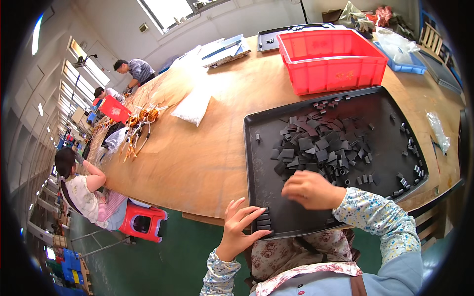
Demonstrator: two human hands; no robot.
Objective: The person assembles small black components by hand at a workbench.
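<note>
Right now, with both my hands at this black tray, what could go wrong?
The near edge of the black tray seems to jut past the table, so leaning on it might tip it. Your left hand is at the row of black pieces in the near left corner; a slip could knock them askew. Your right hand, at the near side of the loose pile, might scatter it.

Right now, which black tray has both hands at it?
The near black tray, heaped with black pieces: left hand at its corner, right hand over it. The far black tray, partly behind the red bin, has neither.
</note>
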